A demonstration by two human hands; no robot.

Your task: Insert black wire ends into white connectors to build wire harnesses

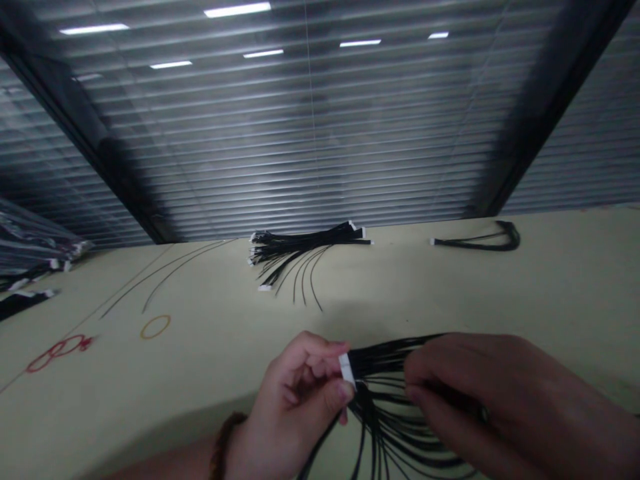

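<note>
Low in the view, my left hand [305, 400] pinches a white connector [347, 371] between thumb and fingers. From that connector a wire harness [383, 359] of many thin black wires fans out to the right and downward. My right hand [480, 393] is closed over the black wires a little to the right of the connector, with thumb and forefinger pressed together on some of them. Its other fingers are curled and partly hidden. Some wires hang loose below both hands.
Against the blinds [320, 147] lies a pile of black wire harnesses [305, 247] with white connectors. A bent harness [475, 245] lies farther right. On the left are a yellow rubber band [155, 327], a looped red cord [57, 353], loose thin wires [165, 273] and bagged harnesses [40, 247].
</note>
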